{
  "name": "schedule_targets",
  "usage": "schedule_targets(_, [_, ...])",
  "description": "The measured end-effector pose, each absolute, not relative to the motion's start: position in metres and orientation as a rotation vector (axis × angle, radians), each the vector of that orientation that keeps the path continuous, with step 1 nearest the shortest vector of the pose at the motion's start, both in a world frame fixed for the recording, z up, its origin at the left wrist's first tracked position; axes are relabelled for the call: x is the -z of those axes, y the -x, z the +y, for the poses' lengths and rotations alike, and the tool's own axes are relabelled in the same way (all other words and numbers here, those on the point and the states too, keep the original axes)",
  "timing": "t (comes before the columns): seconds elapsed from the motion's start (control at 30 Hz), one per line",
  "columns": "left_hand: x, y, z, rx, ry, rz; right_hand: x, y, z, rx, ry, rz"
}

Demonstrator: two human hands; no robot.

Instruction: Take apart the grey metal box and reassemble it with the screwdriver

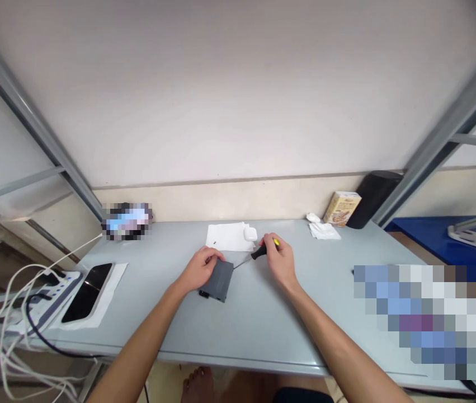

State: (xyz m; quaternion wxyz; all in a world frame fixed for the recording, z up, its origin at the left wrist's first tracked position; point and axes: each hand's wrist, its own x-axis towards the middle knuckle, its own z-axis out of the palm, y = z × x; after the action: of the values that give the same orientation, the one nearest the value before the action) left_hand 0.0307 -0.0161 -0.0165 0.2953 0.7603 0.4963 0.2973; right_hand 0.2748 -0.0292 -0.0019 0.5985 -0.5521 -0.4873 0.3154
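My left hand (199,270) is covering part of the grey box (222,281), my right hand (279,258) part of the screwdriver handle (258,252); pixelation is blurring things (428,316) at the surface's (238,336) right edge.

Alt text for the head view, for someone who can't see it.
The right hand holds a black-handled screwdriver against the edge of a dark grey box held by the left hand on a grey table; white paper lies beyond.

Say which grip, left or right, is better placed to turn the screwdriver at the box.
Right, most likely: the right grip holds the screwdriver, which points at the box. The left grip is on the box, seemingly steadying it.
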Motion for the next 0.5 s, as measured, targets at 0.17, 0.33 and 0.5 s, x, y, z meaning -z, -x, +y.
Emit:
schedule_targets(0.17, [0.0163,-0.0308,-0.0160,-0.803,-2.052,1.310,0.0028,-0.2733,-0.0309,-0.749,1.248,-1.172])
schedule_targets(0.33, [0.0184,-0.0304,-0.0156,-0.808,-2.053,1.306,0.0025,-0.2743,-0.0315,-0.723,1.223,-1.152])
schedule_targets(0.5, [0.0235,-0.0324,-0.0157,-0.855,-2.070,1.325,0.0044,-0.2740,-0.0308,-0.716,1.253,-1.159])
